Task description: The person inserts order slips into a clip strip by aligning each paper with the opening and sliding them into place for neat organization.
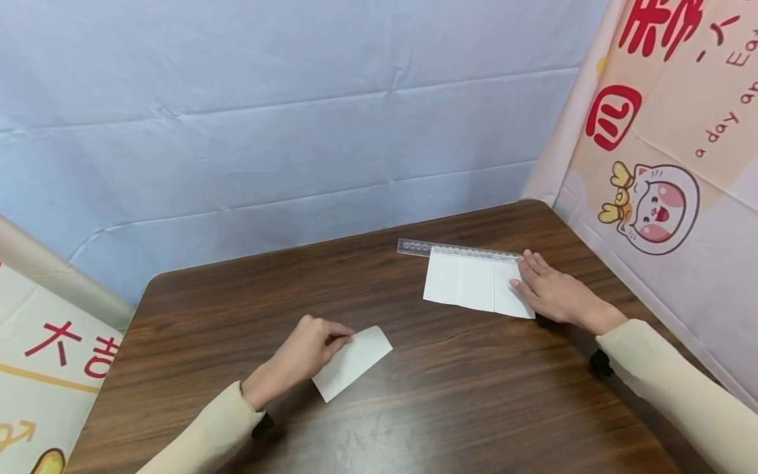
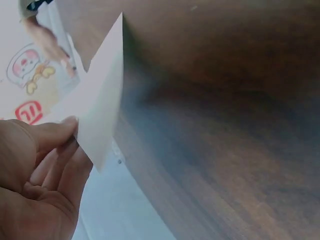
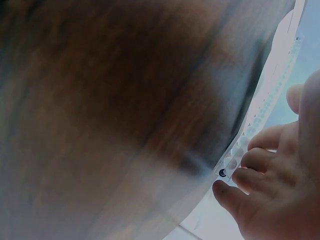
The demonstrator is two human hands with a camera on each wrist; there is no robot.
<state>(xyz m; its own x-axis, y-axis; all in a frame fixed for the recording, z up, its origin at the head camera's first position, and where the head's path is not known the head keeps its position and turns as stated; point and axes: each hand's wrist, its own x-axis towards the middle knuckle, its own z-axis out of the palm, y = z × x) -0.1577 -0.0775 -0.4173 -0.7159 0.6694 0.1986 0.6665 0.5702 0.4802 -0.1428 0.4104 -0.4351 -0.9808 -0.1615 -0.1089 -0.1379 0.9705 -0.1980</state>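
Observation:
My left hand (image 1: 308,345) pinches a small white paper strip (image 1: 357,363) by one edge, between thumb and fingers. In the left wrist view that strip (image 2: 102,95) stands up from the fingertips, slightly bent. Farther back and to the right lies a larger creased sheet of white paper (image 1: 458,280). A clear plastic ruler (image 1: 414,247) lies along its far edge and sticks out past the paper on the left. My right hand (image 1: 556,293) rests on the sheet's right end, fingers extended, fingertips at the ruler's right end. In the right wrist view the fingers lie along the ruler (image 3: 260,117).
Everything lies on a dark brown wooden table (image 1: 237,309) with rounded corners. A pale blue cloth (image 1: 266,118) hangs behind it. Printed cloths with red characters and a cartoon cat (image 1: 657,207) stand at the sides.

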